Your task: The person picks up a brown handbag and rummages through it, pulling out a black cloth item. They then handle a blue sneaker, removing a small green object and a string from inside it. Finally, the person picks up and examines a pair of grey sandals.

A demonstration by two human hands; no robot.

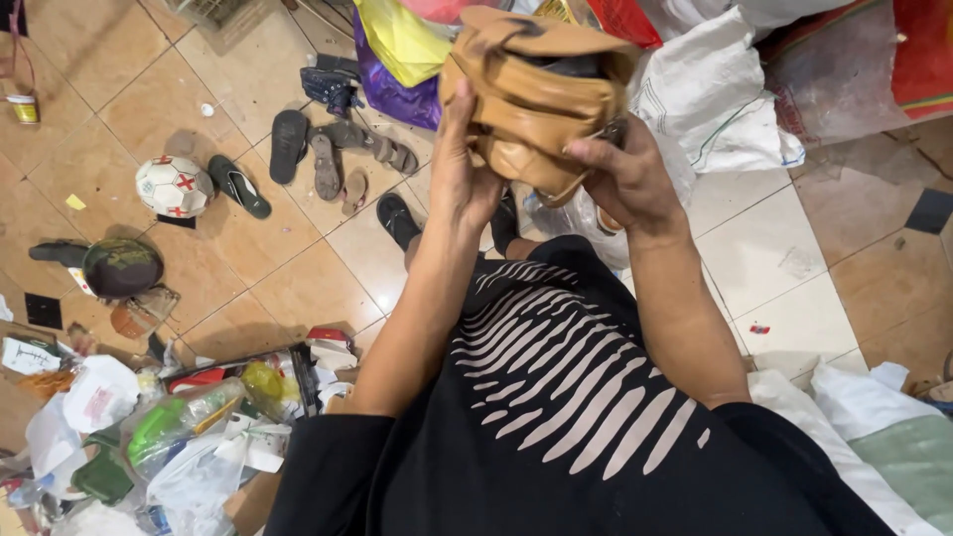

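A tan leather bag (pixel 531 94), crumpled and folded, is held up in front of me over the tiled floor. My left hand (pixel 462 164) grips its left side with the fingers wrapped upward along the leather. My right hand (pixel 625 174) clasps the bag's lower right edge, thumb pressed on the front. Both forearms rise from my black shirt with pale stripes (pixel 556 387).
Several sandals and slippers (pixel 328 159) lie on the floor ahead, with a red-and-white football (pixel 174 186) and a dark cap (pixel 121 266) to the left. A heap of plastic bags and bottles (pixel 169 427) sits at lower left. White sacks (pixel 720 109) lie at right.
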